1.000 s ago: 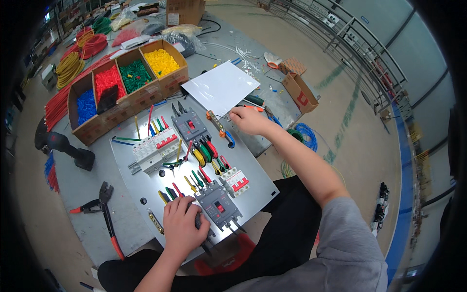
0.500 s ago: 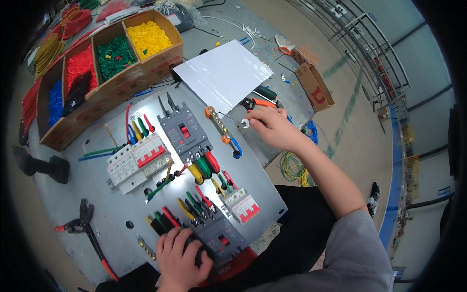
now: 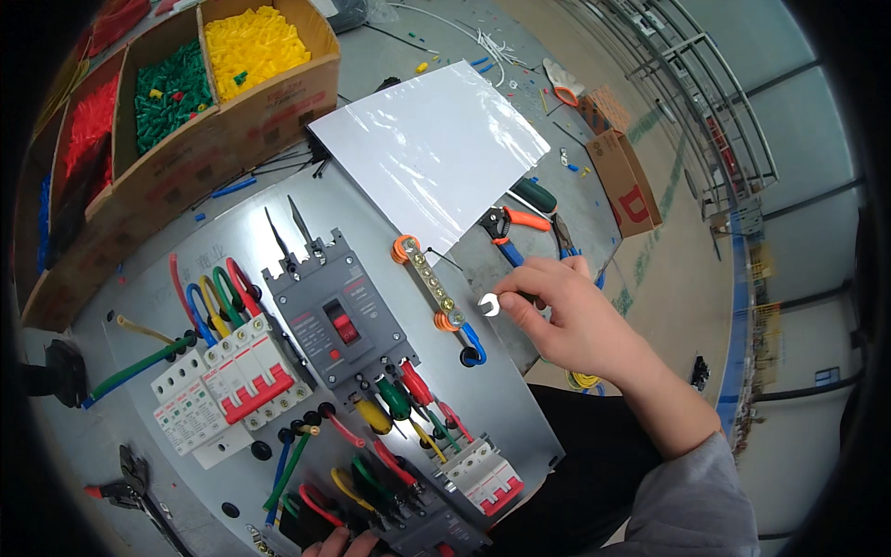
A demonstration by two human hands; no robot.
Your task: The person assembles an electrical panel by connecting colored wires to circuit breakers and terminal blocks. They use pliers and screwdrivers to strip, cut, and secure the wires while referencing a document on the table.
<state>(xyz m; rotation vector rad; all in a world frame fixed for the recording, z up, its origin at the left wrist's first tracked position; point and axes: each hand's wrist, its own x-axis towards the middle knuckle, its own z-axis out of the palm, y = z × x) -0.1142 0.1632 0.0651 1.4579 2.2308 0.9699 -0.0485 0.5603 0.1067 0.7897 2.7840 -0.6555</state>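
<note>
The right hand (image 3: 571, 320) is closed around a small spanner (image 3: 489, 304), pinching it between thumb and fingers. The open end of this spanner points to the left — near the brass terminal bar (image 3: 433, 283), but apart from it. The bar is fixed on the grey metal plate (image 3: 506, 404), to the right of the large breaker (image 3: 342, 316). Of the left hand (image 3: 339, 544), only some fingers appear at the lower edge, beside the lower breaker (image 3: 422, 537) — whether they grip something, I cannot tell.
</note>
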